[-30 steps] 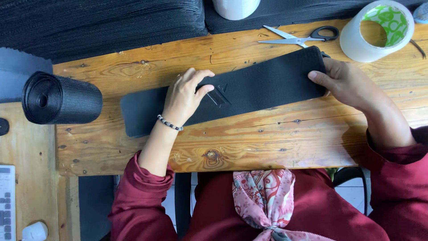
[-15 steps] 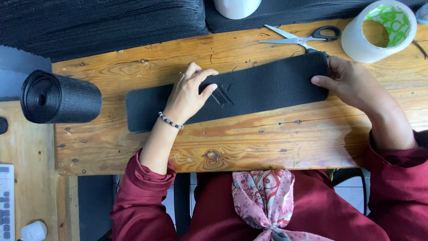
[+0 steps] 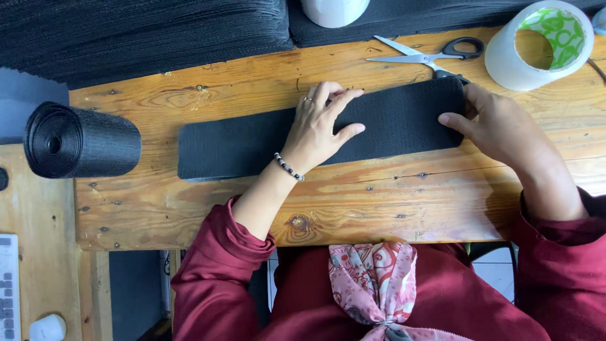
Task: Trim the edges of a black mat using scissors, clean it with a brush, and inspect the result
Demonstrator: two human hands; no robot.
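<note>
Less tilted now — black strip [image 3: 252, 142] lies left-right.

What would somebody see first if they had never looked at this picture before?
First, the long black strip lying flat across the middle of the wooden table, with the left hand pressing on its middle and the right hand at its right end. Next, the black roll at the table's left edge. Then the scissors and the big tape roll at the far right.
</note>
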